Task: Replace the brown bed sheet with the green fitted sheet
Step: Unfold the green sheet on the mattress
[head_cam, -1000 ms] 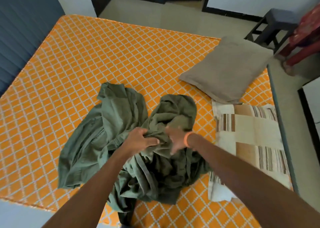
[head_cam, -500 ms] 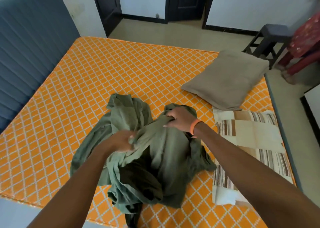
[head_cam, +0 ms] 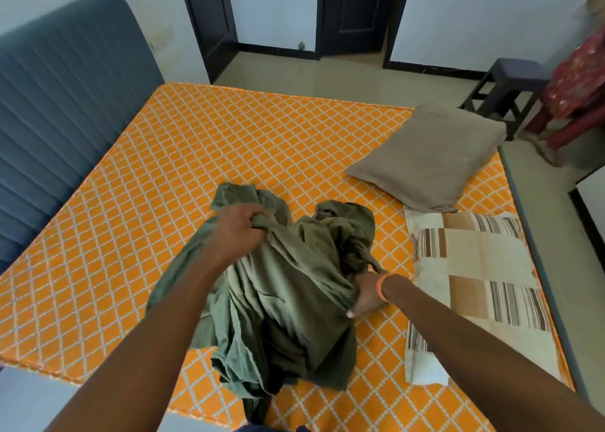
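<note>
1. Crumpled olive-green cotton fitted sheet [head_cam: 278, 300]: heaped on the near half of the bed, spilling over the near edge below both hands. Its bulk runs near to far and lies between the two grips.
2. Right hand [head_cam: 366, 295]: the nearer grip, low at the heap's right flank, fingers curled under a fold of the fabric and gripping it; an orange wristband [head_cam: 379, 287] sits at the wrist.
3. Left hand [head_cam: 240, 227]: the farther and higher grip, fist closed on a gathered bunch at the heap's upper left. Judged: the sheet is being opened out to find an edge or corner, so the next pull should draw the hands apart.
4. Bare orange mattress with white lattice quilting [head_cam: 229, 143]: extends beyond and left of the grips; no brown sheet is visible on it.
5. Striped cream-and-brown pillow [head_cam: 474, 277], just right of the right hand; plain taupe pillow [head_cam: 429, 156] beyond it.
6. Grey ribbed headboard [head_cam: 65, 97], far left; dark stool [head_cam: 504, 87] and dark doorway [head_cam: 350, 9], farthest.
</note>
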The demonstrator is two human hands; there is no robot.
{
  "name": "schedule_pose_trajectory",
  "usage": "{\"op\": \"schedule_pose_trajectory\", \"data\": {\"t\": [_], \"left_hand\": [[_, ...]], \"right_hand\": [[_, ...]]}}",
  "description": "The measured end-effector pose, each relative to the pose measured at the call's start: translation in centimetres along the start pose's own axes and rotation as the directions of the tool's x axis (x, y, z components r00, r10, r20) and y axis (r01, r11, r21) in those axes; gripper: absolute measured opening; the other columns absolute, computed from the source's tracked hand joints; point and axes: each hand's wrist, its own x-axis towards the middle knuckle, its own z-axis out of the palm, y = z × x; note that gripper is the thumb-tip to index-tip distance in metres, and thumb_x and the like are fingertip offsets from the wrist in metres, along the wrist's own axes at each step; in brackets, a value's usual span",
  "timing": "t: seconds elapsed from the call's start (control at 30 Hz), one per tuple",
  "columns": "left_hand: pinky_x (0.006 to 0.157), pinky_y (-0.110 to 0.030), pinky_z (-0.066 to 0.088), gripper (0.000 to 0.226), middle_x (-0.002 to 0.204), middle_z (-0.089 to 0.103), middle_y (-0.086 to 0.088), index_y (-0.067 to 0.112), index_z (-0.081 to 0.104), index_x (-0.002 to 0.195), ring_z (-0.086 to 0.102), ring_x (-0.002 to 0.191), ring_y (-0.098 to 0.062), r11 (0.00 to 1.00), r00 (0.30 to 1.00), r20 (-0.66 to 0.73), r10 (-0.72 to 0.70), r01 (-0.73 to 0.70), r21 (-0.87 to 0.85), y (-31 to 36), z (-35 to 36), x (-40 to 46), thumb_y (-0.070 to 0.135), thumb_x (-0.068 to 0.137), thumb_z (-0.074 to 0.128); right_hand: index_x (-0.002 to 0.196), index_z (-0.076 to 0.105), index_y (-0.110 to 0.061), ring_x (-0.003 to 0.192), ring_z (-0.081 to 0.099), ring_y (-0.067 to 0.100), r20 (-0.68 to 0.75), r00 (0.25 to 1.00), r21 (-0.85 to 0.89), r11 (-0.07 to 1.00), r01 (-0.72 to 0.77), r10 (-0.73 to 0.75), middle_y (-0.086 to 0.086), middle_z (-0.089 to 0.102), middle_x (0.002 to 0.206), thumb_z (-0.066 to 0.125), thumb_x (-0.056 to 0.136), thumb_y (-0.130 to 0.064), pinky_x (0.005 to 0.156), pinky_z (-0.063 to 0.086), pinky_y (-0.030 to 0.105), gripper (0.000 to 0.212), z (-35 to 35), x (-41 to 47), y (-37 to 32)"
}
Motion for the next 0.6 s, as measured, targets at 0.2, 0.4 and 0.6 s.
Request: {"op": "schedule_pose_trajectory", "data": {"t": [0.2, 0.4, 0.6], "left_hand": [[0.053, -0.028, 0.034, 0.027, 0.062, 0.055, 0.003, 0.019, 0.056, 0.069, 0.05, 0.059, -0.012, 0.997, 1.0, 0.003, -0.011, 0.011, 0.074, -3.2, -1.7, -1.6, -0.003, 0.072, 0.071], [0.06, -0.034, 0.038, 0.038, 0.073, 0.048, 0.0, 0.014, 0.055, 0.077, 0.053, 0.074, -0.023, 0.937, 0.966, 0.213, -0.143, 0.063, 0.344, -3.6, -0.7, -0.4, 0.031, 0.068, 0.087], [0.108, -0.044, 0.036, 0.113, 0.148, 0.029, -0.011, 0.013, 0.028, 0.147, 0.033, 0.135, -0.027, 0.985, 0.976, 0.202, -0.076, 0.042, 0.168, 0.6, 3.3, -0.5, 0.055, 0.06, 0.086]], "right_hand": [[0.104, 0.058, -0.013, 0.092, 0.06, 0.03, -0.285, 0.944, 0.283, 0.956, -0.082, 0.166, 0.012, 0.059, 0.096, 0.048, 0.1, -0.032, 0.075, 0.044, 0.031, 0.022, 1.5, 0.8, 4.2], [0.076, 0.066, 0.004, 0.072, 0.055, 0.024, -0.545, 0.759, 0.727, 0.651, 0.217, 0.355, 0.027, 0.06, 0.076, 0.065, 0.089, -0.035, 0.065, 0.035, 0.032, 0.041, -5.0, -1.7, 3.6], [0.057, 0.036, -0.011, 0.042, 0.025, 0.012, -0.694, 0.717, 0.478, 0.699, 0.532, -0.07, 0.0, 0.028, 0.049, 0.054, 0.096, -0.051, 0.048, 0.022, 0.025, 0.059, -9.0, -7.6, -5.6]]}}
